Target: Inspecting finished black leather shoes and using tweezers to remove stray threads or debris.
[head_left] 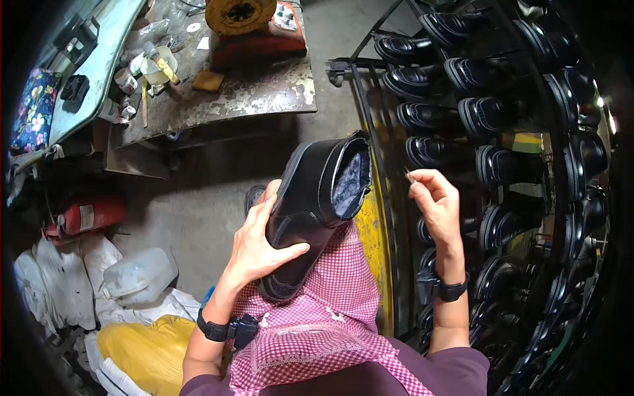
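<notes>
At the centre of the frame, my left hand (254, 245) grips the boot (298, 198), its opening (350, 187) toward the upper right. Right of centre, my right hand (437, 204) pinches a sliver (408, 173), too small to identify, apart from the boot. Shoes (508, 165) line the rack (365, 99) at the frame's right.

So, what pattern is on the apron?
The apron has pink-and-white checks, best seen in head view.

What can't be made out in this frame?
Head view, tiny item in right hand: too small to identify.
Head view, black boot, inner toe: hidden by its upper.
Head view, dark object: partly covered by left hand.
Head view, brown wheel: cut off by top edge.
</notes>
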Demonstrator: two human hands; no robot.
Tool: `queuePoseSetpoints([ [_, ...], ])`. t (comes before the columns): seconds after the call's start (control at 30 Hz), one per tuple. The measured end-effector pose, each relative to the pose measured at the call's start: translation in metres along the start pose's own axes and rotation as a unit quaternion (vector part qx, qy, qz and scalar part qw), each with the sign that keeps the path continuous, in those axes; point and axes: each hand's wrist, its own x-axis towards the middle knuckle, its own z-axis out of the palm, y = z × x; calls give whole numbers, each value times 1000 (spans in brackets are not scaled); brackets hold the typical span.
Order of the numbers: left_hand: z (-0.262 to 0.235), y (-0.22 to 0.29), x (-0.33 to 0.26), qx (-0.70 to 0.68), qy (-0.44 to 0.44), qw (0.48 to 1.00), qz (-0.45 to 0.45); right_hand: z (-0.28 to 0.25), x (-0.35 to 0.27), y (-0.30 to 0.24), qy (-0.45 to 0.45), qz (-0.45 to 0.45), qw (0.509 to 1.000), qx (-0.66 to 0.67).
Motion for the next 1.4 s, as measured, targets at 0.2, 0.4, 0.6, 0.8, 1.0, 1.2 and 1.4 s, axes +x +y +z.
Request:
queuePoseSetpoints([
  [0.2, -2, -12, 5, -84, -25, 996, 1, 24, -10, 36, 3, 46, 994, 99],
  [0.4, -1, -35, 8, -253, -61, 965, -3, 56, -7, 36, 10, 13, 982, 187],
  [0.6, -7, -25, 6, -417, -107, 901, -59, 84, 5, 19, -15, -7, 978, 208],
  [0.8, -6, -28, 6, -422, -119, 896, -64, 101, 17, 10, -32, -54, 981, 182],
  [1.0, -4, -34, 5, -435, -114, 891, -62, 105, 23, 4, -29, -59, 984, 167],
  [1.2, -4, -34, 4, -445, -132, 884, -64, 108, 24, 1, -24, -93, 985, 145],
  [1.4, -2, -31, 5, -418, -119, 899, -57, 106, 28, 4, -6, -138, 988, 74],
])
